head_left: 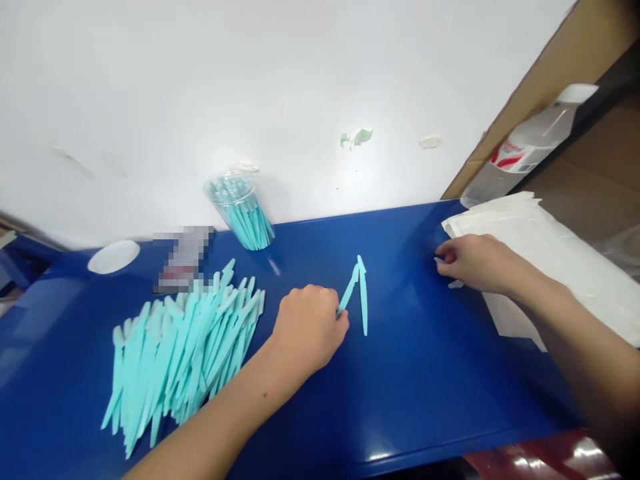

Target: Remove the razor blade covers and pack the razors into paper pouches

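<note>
My left hand (311, 327) is closed around a turquoise eyebrow razor (349, 291), whose far end sticks out past the fingers. Just right of it, a second eyebrow razor (363, 303) lies on the blue table (400, 373), its top meeting or nearly meeting the held one. My right hand (473, 262) pinches a small, pale, see-through piece (440, 261) by the white sheets. Another small clear piece (455, 284) lies under those fingers. To the left of my left hand spreads a large pile of turquoise razors (185, 353) with pale heads.
A clear plastic cup (240, 210) full of razors stands tilted in view by the wall. White sheets or bags (530, 233) lie at right, before a plastic bottle (520, 150) and a cardboard box (530, 73). A white lid-like disc (114, 257) and a blurred-out item (185, 257) are at left.
</note>
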A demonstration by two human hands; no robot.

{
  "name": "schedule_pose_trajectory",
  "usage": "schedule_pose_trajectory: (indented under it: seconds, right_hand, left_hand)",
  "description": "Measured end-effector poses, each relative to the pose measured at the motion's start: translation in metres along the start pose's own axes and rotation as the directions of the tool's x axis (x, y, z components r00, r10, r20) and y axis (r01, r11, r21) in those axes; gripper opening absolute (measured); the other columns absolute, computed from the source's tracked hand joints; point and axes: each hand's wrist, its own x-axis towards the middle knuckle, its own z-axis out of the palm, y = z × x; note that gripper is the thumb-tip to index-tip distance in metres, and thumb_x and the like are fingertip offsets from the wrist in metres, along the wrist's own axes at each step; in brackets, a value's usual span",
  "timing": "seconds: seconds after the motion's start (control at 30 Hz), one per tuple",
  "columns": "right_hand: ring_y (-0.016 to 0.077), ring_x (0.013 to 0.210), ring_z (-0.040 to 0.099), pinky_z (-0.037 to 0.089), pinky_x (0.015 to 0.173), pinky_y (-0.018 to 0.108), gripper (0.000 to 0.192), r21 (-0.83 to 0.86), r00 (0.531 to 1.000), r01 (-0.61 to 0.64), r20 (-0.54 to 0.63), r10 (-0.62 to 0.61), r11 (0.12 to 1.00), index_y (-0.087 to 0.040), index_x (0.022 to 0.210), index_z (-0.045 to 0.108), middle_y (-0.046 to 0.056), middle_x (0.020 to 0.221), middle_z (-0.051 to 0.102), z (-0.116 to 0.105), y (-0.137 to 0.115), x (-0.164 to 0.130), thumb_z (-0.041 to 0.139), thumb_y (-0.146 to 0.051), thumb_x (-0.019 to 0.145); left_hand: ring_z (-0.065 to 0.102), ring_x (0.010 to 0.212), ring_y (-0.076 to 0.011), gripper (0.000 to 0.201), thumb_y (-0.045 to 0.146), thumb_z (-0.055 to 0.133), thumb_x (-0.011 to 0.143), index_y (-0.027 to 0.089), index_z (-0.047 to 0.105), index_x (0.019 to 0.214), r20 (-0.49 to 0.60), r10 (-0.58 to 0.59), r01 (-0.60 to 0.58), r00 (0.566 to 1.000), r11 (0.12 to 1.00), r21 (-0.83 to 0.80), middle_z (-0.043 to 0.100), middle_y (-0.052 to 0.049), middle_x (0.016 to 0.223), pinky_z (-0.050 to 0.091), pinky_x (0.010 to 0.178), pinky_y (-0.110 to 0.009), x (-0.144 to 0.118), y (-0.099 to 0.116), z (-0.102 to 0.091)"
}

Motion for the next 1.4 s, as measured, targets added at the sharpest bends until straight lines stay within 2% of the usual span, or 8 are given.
schedule_pose_trajectory:
  seconds: [0.23, 0.37, 0.47, 0.53, 0.67, 0.9, 1.1, 1.4]
  right_hand:
    - [0.0240, 0.071, 0.075, 0.061, 0.073, 0.040, 0.007, 0.429, 0.990, 0.080, 0.072, -0.122, 0.900, -0.024, 0.080, 0.075, 0.005, 0.078, 0.079, 0.005, -0.069, -0.011, 0.078, -0.029, 0.077]
    - [0.0227, 0.084, 0.080, 0.067, 0.082, 0.037, 0.024, 0.875, 0.962, -0.027, 0.155, -0.227, 0.484, -0.023, 0.084, 0.078, 0.006, 0.087, 0.083, 0.017, -0.116, -0.021, 0.089, -0.042, 0.076]
    - [0.0210, 0.088, 0.081, 0.067, 0.088, 0.034, 0.025, 0.969, 0.950, -0.195, 0.225, -0.215, 0.155, -0.021, 0.086, 0.081, 0.006, 0.089, 0.084, 0.035, -0.144, -0.025, 0.097, -0.033, 0.071]
    - [0.0207, 0.089, 0.082, 0.066, 0.091, 0.034, 0.025, 0.965, 0.944, -0.255, 0.261, -0.204, 0.056, -0.020, 0.088, 0.083, 0.006, 0.090, 0.084, 0.049, -0.156, -0.027, 0.098, -0.030, 0.071]
    - [0.0206, 0.089, 0.082, 0.066, 0.094, 0.034, 0.025, 0.956, 0.940, -0.291, 0.293, -0.174, 0.037, -0.020, 0.088, 0.084, 0.007, 0.088, 0.085, 0.068, -0.165, -0.032, 0.097, -0.035, 0.073]
    - [0.0196, 0.085, 0.082, 0.068, 0.084, 0.028, 0.026, 0.914, 0.898, -0.403, 0.406, -0.172, 0.056, -0.021, 0.088, 0.086, 0.006, 0.087, 0.085, 0.070, -0.164, -0.041, 0.099, -0.036, 0.071]
    - [0.0212, 0.086, 0.083, 0.068, 0.086, 0.031, 0.025, 0.914, 0.895, -0.399, 0.406, -0.183, 0.074, -0.022, 0.088, 0.086, 0.005, 0.085, 0.084, 0.071, -0.160, -0.042, 0.098, -0.037, 0.072]
    - [0.0169, 0.082, 0.082, 0.067, 0.078, 0.022, 0.021, 0.928, 0.896, -0.364, 0.372, -0.244, 0.077, -0.022, 0.088, 0.087, 0.005, 0.086, 0.085, 0.067, -0.159, -0.042, 0.097, -0.034, 0.075]
  left_hand:
    - [0.070, 0.070, -0.0259, 0.025, 0.021, 0.053, 0.091, 0.020, 0.069, 0.072, -0.012, -0.073, 0.073, 0.997, 0.997, -0.039, 0.074, -0.008, 0.073, 0.044, 0.066, -0.037, -0.018, -0.021, -0.017]
    - [0.061, 0.065, -0.0175, 0.026, 0.034, 0.042, 0.105, 0.023, 0.064, 0.097, -0.105, -0.084, 0.062, 0.991, 0.979, -0.195, 0.069, 0.000, 0.075, 0.042, 0.061, -0.030, -0.034, -0.058, -0.041]
    - [0.042, 0.051, -0.0133, 0.032, 0.054, 0.045, 0.106, 0.026, 0.061, 0.108, -0.179, -0.167, 0.067, 0.970, 0.884, -0.462, 0.050, 0.006, 0.064, 0.033, 0.048, -0.025, -0.042, -0.095, -0.056]
    - [0.030, 0.048, -0.0119, 0.040, 0.063, 0.050, 0.102, 0.026, 0.062, 0.110, -0.181, -0.226, 0.086, 0.957, 0.819, -0.567, 0.037, 0.008, 0.060, 0.026, 0.044, -0.024, -0.043, -0.116, -0.060]
    - [0.022, 0.048, -0.0114, 0.046, 0.070, 0.053, 0.098, 0.026, 0.065, 0.106, -0.115, -0.272, 0.148, 0.955, 0.777, -0.612, 0.028, 0.009, 0.057, 0.022, 0.042, -0.023, -0.044, -0.136, -0.055]
    - [0.032, 0.049, -0.0115, 0.043, 0.067, 0.055, 0.097, 0.027, 0.070, 0.101, -0.092, -0.243, 0.147, 0.966, 0.804, -0.577, 0.038, 0.006, 0.057, 0.029, 0.041, -0.022, -0.043, -0.136, -0.042]
    - [0.060, 0.056, -0.0163, 0.035, 0.058, 0.059, 0.098, 0.028, 0.076, 0.104, -0.171, -0.184, 0.078, 0.968, 0.867, -0.493, 0.068, 0.001, 0.069, 0.041, 0.041, -0.022, -0.044, -0.141, -0.043]
    - [0.061, 0.057, -0.0156, 0.031, 0.054, 0.060, 0.098, 0.027, 0.076, 0.104, -0.177, -0.182, 0.070, 0.967, 0.861, -0.504, 0.067, 0.001, 0.069, 0.040, 0.041, -0.020, -0.045, -0.143, -0.044]
